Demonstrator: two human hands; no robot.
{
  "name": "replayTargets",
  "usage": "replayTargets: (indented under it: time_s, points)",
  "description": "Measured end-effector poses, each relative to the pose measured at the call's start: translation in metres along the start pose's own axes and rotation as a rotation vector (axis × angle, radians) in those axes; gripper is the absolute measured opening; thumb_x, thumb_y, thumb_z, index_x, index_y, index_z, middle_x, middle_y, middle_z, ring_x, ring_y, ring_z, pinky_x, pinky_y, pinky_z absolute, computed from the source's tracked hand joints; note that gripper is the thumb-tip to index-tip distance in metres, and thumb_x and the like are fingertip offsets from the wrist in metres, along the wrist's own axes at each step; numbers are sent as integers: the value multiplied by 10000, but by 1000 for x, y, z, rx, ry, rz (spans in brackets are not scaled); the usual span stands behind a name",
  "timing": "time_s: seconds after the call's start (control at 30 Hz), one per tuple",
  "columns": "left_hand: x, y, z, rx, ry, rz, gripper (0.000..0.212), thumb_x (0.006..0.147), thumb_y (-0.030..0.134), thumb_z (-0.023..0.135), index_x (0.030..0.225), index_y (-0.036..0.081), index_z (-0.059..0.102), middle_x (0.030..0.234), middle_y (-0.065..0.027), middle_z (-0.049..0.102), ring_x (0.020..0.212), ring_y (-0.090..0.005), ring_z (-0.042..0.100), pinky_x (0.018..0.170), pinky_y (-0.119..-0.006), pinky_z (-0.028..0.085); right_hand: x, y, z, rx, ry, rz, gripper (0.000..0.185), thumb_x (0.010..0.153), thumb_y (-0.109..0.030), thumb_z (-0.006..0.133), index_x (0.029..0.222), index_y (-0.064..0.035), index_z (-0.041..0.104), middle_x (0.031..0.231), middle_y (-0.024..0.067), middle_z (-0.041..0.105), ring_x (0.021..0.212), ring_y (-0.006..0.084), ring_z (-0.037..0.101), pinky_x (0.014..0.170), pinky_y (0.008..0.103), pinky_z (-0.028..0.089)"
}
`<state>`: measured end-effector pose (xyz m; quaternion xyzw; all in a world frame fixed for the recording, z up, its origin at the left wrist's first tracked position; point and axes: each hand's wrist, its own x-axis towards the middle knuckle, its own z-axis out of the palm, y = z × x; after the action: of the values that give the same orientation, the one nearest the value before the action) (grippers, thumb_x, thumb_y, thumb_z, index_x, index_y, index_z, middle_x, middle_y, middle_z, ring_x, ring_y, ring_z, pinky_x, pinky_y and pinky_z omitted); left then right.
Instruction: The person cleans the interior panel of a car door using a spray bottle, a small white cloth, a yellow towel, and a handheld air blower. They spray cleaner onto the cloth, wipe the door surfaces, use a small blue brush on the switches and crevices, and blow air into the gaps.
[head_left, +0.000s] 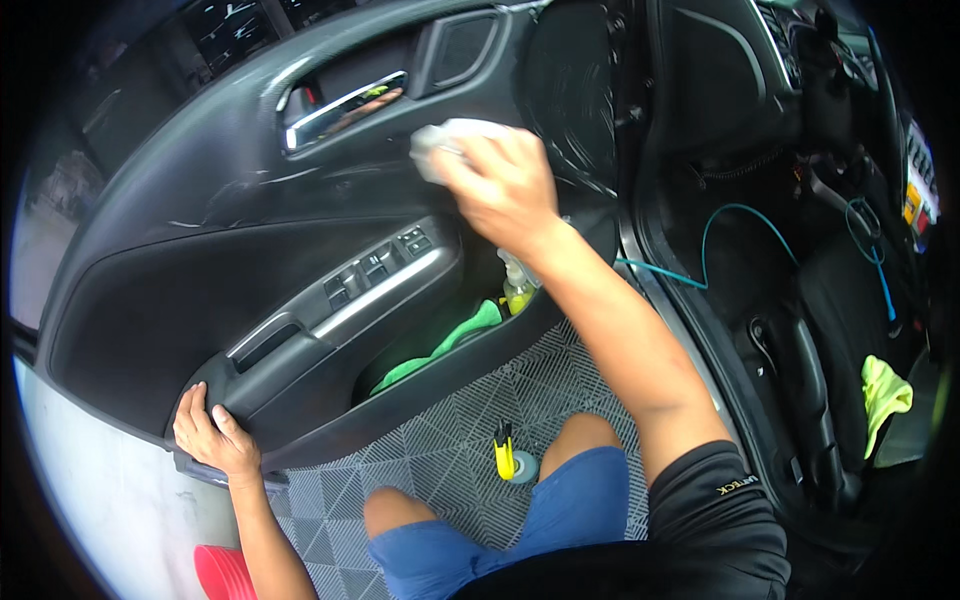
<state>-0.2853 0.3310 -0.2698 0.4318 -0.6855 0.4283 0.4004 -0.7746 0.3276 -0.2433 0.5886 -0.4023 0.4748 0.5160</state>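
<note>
My right hand grips a whitish cloth or pad, blurred, against the upper part of a black car door panel. It is just right of and below the chrome inner door handle. White streaks mark the panel by the handle and the speaker area. My left hand rests with spread fingers on the panel's lower left edge, holding nothing. Between the hands lies the armrest with window switches. Below it, the door pocket holds a green cloth and a spray bottle with yellow liquid.
A yellow-topped spray bottle stands on the grey ribbed floor tiles between my knees. A red container is at the lower left. To the right, a blue hose runs into the car, where a yellow-green cloth lies.
</note>
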Motion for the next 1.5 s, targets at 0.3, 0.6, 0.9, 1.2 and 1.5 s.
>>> replayTargets:
  time_s: [0.3,0.6,0.9,1.2,1.5]
  points:
    - [3,9,2,6,-6,-31,494,1062,408,402,1183,36,703,1232,-110,688,1151,-307,616,1024,-422,397,13,11,-12,-133,-17,139,271,763,-106,715,1030,-146,716,1006,30,638,884,251,570,776,414,438]
    - [8,13,0,-8,-9,-73,492,1038,408,417,1181,33,701,1219,-133,679,1156,-330,612,1034,-434,392,10,29,-21,-142,47,252,214,774,-92,717,976,-161,708,1027,49,674,848,256,593,728,424,419]
    - [-5,-4,-1,26,-15,-54,486,1060,382,401,1212,30,700,1234,-133,681,1153,-335,615,1034,-443,403,53,-63,21,258,70,32,95,804,-202,649,850,-120,662,913,29,640,826,256,608,741,410,473]
    - [4,10,7,-25,24,-52,479,1040,404,423,1160,29,697,1206,-138,676,1131,-340,613,1020,-442,401,7,-1,-14,-111,16,346,200,788,-61,696,979,-118,709,1017,57,641,925,270,578,777,422,439]
    - [0,0,2,9,-11,-42,520,1074,437,397,1200,38,705,1229,-116,684,1165,-310,616,1028,-425,397,29,44,-26,121,19,361,196,843,-1,636,1019,-75,680,959,108,627,875,349,583,813,470,483]
